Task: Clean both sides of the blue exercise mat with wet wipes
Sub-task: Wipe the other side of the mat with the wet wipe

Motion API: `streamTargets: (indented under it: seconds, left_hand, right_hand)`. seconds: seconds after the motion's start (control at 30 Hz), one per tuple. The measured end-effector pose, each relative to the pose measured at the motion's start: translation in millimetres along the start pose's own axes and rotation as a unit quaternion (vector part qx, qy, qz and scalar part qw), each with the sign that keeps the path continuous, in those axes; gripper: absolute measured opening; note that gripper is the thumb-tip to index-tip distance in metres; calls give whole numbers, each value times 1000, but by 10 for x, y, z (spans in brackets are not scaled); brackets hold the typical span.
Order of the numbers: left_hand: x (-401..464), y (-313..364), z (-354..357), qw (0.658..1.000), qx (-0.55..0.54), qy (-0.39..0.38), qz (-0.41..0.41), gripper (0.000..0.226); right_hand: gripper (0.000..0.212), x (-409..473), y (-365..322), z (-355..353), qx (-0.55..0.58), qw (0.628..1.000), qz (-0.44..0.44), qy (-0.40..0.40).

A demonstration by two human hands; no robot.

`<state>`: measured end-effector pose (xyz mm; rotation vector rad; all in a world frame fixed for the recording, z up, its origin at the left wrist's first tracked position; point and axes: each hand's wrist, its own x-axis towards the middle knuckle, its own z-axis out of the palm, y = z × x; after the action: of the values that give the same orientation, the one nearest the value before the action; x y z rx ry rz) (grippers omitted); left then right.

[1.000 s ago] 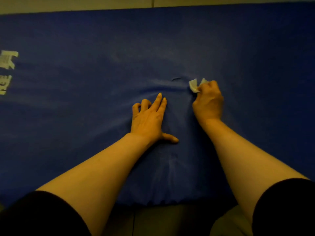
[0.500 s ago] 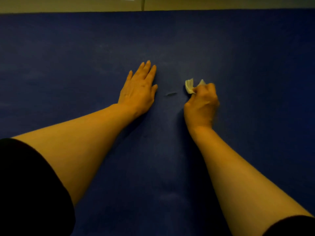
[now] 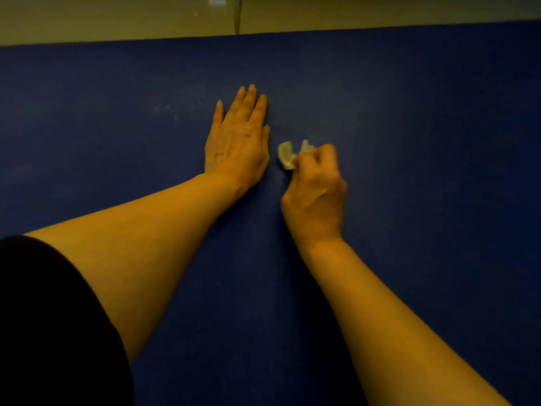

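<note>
Left hand (image 3: 237, 148) now lies flat, fingers together, nearer the blue exercise mat's (image 3: 424, 142) far edge; right hand (image 3: 314, 194) beside it still pinches the wet wipe (image 3: 285, 155). Spot-scrubbing continues.

Two bare forearms, left hand (image 3: 238, 148), right hand (image 3: 314, 191); short black sleeve (image 3: 49, 332) on left upper arm.

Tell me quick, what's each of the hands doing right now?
Left hand: open, fingers straight, flat on the blue mat.
Right hand: closed, gripping a crumpled wet wipe.
</note>
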<state>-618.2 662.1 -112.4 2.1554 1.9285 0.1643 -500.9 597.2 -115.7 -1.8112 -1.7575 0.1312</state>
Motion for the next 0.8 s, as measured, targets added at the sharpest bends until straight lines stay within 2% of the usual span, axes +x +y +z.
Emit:
streamTargets:
  seconds: [0.1, 0.27, 0.37, 0.43, 0.53, 0.6, 0.8]
  left_hand:
    - [181, -59, -13, 1000, 21, 9, 8, 53]
    - [409, -200, -32, 1000, 4, 26, -10, 52]
    - [455, -229, 10, 999, 2, 45, -5, 53]
    - [454, -215, 52, 998, 4, 62, -9, 52]
    - [435, -214, 79, 997, 9, 79, -13, 52]
    - [428, -216, 86, 996, 6, 86, -9, 52]
    - [421, -204, 118, 995, 5, 97, -10, 54]
  right_hand:
    - [14, 33, -5, 77, 17, 998, -49, -41]
    - [11, 555, 321, 62, -22, 999, 26, 21]
    - [10, 631, 250, 118, -21, 998, 49, 35]
    - [9, 540, 80, 198, -1, 999, 13, 29]
    - [16, 444, -58, 289, 24, 998, -51, -29]
    - [19, 580, 42, 273, 20, 997, -56, -41]
    - [11, 1056, 286, 271, -23, 998, 51, 26]
